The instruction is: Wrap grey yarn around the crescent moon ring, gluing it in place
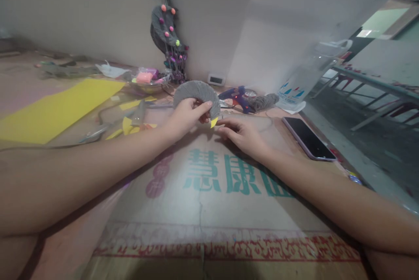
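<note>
My left hand (189,116) is closed around a crescent (196,90) wrapped in grey yarn, holding it above the cardboard. One end of the crescent is a bare yellow tip (214,122), pointing down toward my right hand (240,134). The fingers of my right hand are bent just beside that tip, thumb and forefinger close together on what looks like a thin strand of grey yarn. A faint length of the strand lies on the cardboard behind this hand, toward a loose grey yarn bundle (264,102). The fingertips' exact grip is blurred.
Printed cardboard (170,214) covers the table in front. A blue glue gun (237,96) with a red light lies behind my hands. A phone (307,138) and plastic jug (307,75) stand right; yellow sheet (65,110) left. A decorated grey crescent (162,29) leans on the wall.
</note>
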Available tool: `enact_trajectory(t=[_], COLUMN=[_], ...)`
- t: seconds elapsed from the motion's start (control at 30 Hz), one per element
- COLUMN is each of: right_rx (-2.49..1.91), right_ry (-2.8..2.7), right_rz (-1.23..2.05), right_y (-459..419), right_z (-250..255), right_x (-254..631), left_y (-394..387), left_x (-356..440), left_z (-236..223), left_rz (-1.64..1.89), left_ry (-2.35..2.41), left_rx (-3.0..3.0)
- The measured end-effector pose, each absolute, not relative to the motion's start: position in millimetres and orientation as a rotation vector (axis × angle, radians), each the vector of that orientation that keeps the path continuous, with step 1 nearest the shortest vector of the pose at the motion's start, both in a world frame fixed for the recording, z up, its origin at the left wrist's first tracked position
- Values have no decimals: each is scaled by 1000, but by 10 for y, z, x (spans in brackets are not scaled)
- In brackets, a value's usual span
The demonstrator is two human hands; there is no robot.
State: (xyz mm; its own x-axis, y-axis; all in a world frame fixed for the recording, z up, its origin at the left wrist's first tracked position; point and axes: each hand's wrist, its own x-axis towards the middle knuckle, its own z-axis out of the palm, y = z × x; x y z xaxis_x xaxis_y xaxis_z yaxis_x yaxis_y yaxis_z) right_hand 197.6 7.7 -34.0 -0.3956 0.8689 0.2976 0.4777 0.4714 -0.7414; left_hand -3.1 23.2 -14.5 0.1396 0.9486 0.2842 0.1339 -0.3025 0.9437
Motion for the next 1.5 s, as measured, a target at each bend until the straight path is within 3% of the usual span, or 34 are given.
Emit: enact_trajectory(t=[0.17,0.77,1.13,1.5], right_rx=[-1149,-1028,-589,-817], right_ry=[-2086,-1953,-2296,-2164], right_rz=[685,1033,200,374], right_y=[86,-11,-162,-59], right_z=[-334,-290,-287,-346], right_x=[1963,1914,1979,1986], left_y=[205,170,315,297], left_x=[-15,6,-33,-40], left_z=[-127,-100,-229,-208], left_rz=[1237,1203,1243,1217], left_ry=[1061,1115,1170,1173], left_rx=[1613,1676,1582,1647])
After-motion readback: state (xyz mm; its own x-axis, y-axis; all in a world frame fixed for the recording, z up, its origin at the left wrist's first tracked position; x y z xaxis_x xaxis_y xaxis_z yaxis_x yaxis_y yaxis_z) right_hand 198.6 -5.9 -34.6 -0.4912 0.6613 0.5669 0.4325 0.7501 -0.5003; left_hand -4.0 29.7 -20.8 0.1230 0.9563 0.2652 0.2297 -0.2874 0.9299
